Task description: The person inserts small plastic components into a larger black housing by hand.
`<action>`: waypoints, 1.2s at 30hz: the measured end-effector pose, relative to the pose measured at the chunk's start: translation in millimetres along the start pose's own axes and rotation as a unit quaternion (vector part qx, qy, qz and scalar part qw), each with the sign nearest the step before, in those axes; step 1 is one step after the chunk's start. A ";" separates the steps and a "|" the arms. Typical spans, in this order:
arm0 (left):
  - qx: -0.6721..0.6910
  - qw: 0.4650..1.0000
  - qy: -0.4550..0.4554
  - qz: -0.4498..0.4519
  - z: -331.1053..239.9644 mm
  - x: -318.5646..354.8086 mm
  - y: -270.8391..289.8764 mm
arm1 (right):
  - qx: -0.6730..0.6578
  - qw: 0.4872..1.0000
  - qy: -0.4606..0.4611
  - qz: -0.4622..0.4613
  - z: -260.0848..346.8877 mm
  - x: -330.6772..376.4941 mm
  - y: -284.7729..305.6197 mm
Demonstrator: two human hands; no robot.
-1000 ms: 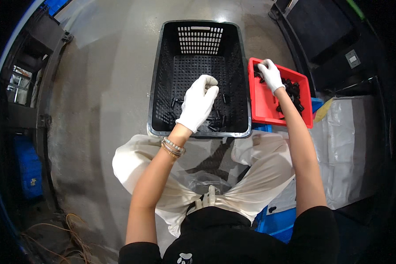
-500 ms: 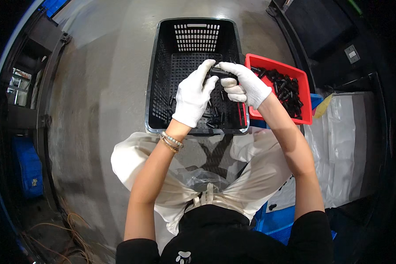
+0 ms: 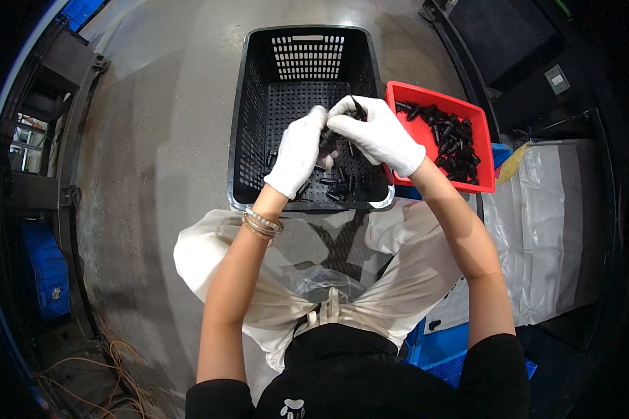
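Both my hands wear white knit gloves and meet over the black crate point(image 3: 239, 140). My left hand point(image 3: 298, 152) is closed around a small black cylindrical part point(image 3: 326, 140), mostly hidden by its fingers. My right hand point(image 3: 379, 134) pinches beside that part. A thin, dark, pointed thing point(image 3: 358, 108) sticks up from its fingers; its kind is unclear. Below my hands, several small black fittings point(image 3: 339, 187) lie loose on the crate's perforated bottom. To the right, a red bin point(image 3: 426, 143) holds a heap of similar black fittings point(image 3: 454, 143).
My knees in pale trousers point(image 3: 210, 244) flank the crate's near side. A clear plastic bag point(image 3: 325, 283) lies on the floor between my legs. White sheeting point(image 3: 531, 223) covers something at right, near a blue crate point(image 3: 440, 349). Orange cables point(image 3: 84, 363) trail at lower left.
My right hand has turned, its fingers now closed in beside my left hand. The black part, held level between both hands before, now sits lower and tilted. The thin dark point now shows.
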State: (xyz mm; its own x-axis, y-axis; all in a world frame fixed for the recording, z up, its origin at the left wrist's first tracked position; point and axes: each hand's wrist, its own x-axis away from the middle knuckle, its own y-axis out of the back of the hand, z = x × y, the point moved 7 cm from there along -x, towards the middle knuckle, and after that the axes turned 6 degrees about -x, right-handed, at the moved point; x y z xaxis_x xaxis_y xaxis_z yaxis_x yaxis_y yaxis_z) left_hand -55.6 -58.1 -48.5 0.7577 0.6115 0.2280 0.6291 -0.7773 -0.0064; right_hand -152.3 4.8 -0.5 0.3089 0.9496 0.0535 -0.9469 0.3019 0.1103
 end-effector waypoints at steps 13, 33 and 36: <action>0.175 0.974 -0.142 -0.026 -34.3 19.8 4.0 | 0.129 0.979 0.152 -0.050 33.0 22.6 -13.8; 0.016 0.971 -0.167 -0.170 -38.4 25.7 14.1 | 0.288 0.934 0.206 -0.040 41.8 25.2 -20.6; 0.127 0.977 -0.136 -0.106 -26.5 21.1 12.4 | 0.290 0.934 0.200 -0.050 25.2 18.0 -15.3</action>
State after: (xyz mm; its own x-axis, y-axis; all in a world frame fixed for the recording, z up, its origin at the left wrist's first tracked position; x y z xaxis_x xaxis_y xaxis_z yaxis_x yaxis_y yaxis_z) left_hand -36.4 -58.7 -18.0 0.6016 0.7986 -0.0162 0.7738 -0.5878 -0.2360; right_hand -130.0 15.1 23.8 0.2250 0.9098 -0.3487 -0.6719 0.4041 0.6207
